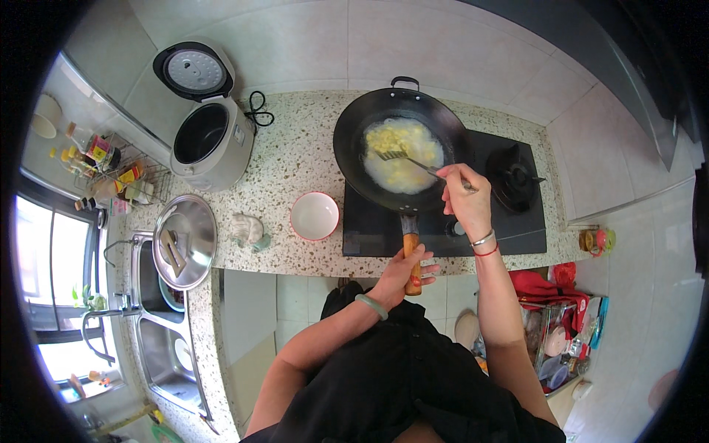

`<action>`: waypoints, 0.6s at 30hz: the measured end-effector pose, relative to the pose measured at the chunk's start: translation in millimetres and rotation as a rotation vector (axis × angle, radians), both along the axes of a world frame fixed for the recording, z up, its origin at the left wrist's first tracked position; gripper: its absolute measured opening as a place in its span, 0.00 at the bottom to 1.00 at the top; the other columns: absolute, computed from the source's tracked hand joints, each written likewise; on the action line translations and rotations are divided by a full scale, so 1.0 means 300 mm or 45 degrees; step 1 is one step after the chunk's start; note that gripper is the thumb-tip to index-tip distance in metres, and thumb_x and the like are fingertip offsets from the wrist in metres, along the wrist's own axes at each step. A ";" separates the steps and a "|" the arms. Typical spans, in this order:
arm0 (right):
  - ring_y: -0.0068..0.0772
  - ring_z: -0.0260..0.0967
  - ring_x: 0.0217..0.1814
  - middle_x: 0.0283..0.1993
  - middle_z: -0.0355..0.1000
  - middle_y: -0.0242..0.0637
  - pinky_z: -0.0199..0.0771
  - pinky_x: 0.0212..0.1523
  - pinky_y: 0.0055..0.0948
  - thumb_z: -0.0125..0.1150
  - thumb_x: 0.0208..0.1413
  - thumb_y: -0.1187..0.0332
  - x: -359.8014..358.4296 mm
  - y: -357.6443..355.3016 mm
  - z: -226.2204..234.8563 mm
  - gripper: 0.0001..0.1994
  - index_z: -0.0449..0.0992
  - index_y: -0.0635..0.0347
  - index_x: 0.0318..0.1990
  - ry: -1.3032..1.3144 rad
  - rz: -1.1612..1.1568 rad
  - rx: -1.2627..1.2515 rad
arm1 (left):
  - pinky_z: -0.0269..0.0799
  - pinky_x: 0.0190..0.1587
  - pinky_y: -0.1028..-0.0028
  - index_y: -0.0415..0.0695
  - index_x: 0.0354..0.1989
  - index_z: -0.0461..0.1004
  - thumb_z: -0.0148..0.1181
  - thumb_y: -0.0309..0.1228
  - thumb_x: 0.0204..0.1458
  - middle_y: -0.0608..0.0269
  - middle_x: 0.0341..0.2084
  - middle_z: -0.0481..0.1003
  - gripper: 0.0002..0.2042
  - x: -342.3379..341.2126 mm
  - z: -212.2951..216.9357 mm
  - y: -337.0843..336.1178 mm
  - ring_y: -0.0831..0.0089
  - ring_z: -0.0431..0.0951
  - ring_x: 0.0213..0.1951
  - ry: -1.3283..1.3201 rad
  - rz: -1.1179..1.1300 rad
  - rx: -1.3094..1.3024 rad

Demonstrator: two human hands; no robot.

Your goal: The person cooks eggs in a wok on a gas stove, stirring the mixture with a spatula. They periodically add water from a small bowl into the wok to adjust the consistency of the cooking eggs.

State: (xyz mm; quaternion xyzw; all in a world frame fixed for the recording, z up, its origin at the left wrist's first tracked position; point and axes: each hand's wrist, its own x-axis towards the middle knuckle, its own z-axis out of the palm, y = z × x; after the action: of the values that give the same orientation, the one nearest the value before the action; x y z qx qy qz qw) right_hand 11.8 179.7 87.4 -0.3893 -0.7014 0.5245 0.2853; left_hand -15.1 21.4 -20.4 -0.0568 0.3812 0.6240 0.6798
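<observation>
A dark wok [450, 133] sits on the black gas stove [369, 236]. Inside it, yellow scrambled egg pieces [399, 136] lie in a pale, cloudy liquid. My left hand [397, 277] holds the wok's wooden handle [412, 255], thumb on top and fingers showing past its right side. Closed around a metal slotted spatula [422, 167], my right hand [469, 201] is above the wok's lower right rim. The spatula's head rests among the egg in the wok.
A white bowl [314, 215] with a red rim stands left of the stove, near a crumpled cloth [247, 230]. Farther left are an open rice cooker [221, 151], a steel lid [201, 240], a bottle rack [122, 173] and a double sink [166, 362]. A second burner [513, 173] is on the right.
</observation>
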 end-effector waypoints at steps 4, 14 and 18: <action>0.18 0.63 0.11 0.16 0.68 0.30 0.61 0.13 0.19 0.49 0.60 0.67 -0.016 0.011 -0.032 0.12 0.78 0.64 0.33 0.059 -0.003 0.067 | 0.77 0.43 0.64 0.43 0.57 0.58 0.53 0.41 0.60 0.55 0.52 0.69 0.22 0.000 0.008 -0.003 0.61 0.75 0.47 0.007 -0.006 0.011; 0.17 0.65 0.13 0.20 0.71 0.31 0.62 0.14 0.17 0.50 0.61 0.66 0.003 0.078 -0.043 0.11 0.78 0.62 0.36 0.125 -0.032 -0.137 | 0.76 0.44 0.64 0.45 0.56 0.59 0.54 0.41 0.60 0.56 0.51 0.69 0.21 -0.001 -0.014 -0.002 0.62 0.75 0.47 -0.001 0.013 0.024; 0.16 0.65 0.14 0.21 0.71 0.30 0.62 0.15 0.15 0.51 0.61 0.67 0.076 0.069 0.024 0.10 0.77 0.61 0.36 0.201 -0.092 -0.131 | 0.76 0.44 0.64 0.45 0.56 0.59 0.54 0.41 0.59 0.56 0.51 0.69 0.21 -0.003 -0.013 -0.005 0.62 0.75 0.48 -0.017 0.012 0.037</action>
State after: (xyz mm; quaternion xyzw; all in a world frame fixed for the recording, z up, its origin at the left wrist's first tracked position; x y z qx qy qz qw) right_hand 34.5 200.5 94.7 -0.3859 -0.6343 0.5783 0.3381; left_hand -15.9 19.9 -24.4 -0.0530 0.3674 0.6321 0.6802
